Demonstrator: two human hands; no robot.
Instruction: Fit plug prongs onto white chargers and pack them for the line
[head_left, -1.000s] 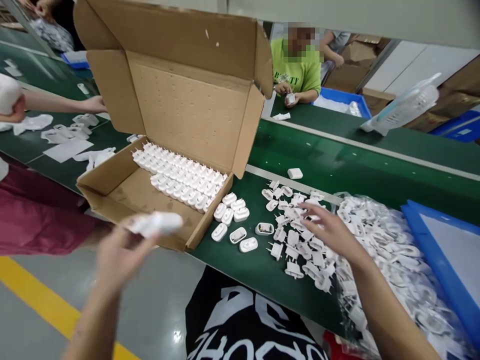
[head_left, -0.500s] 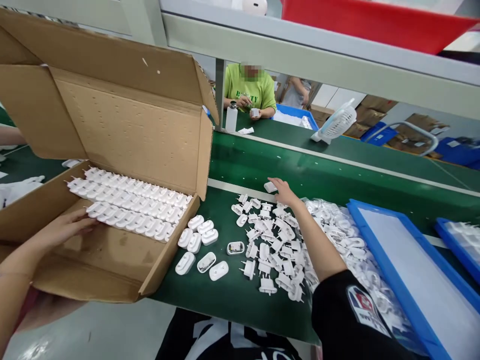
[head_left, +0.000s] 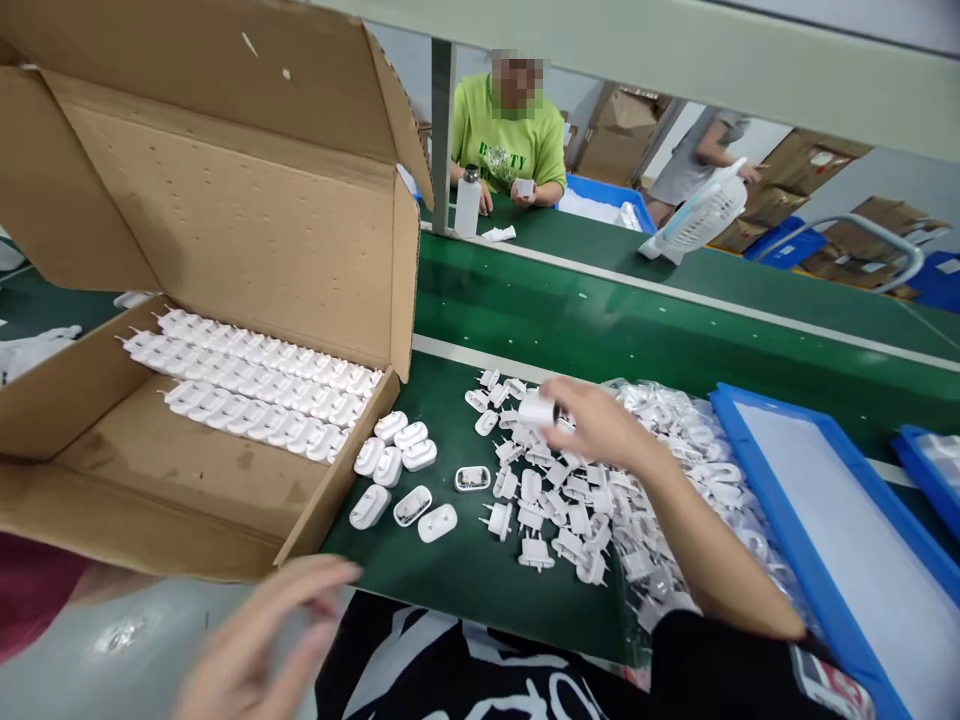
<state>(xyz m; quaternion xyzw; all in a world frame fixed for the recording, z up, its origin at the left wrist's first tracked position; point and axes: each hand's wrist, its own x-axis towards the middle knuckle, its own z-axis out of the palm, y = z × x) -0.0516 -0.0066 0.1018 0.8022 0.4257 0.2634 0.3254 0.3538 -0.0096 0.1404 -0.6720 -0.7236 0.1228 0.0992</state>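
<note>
My right hand [head_left: 592, 425] is closed on a small white charger body [head_left: 538, 409], held above a scattered pile of white plug parts [head_left: 559, 490] on the green table. My left hand [head_left: 259, 640] hovers low at the table's near edge, blurred, fingers spread and holding nothing. An open cardboard box [head_left: 187, 500] on the left holds two rows of white plugs [head_left: 255, 385]. Several white charger shells [head_left: 397, 470] lie between the box and the pile.
A clear bag of white parts [head_left: 690, 450] lies right of the pile, beside a blue tray [head_left: 825, 500]. A green conveyor belt [head_left: 637, 320] runs behind. Across it sits a person in a green shirt [head_left: 510, 140], with a bottle [head_left: 466, 205] and a small fan [head_left: 697, 220].
My right hand drew back from the belt's edge with the white charger body. My left hand left the box and dropped to the near edge of the table.
</note>
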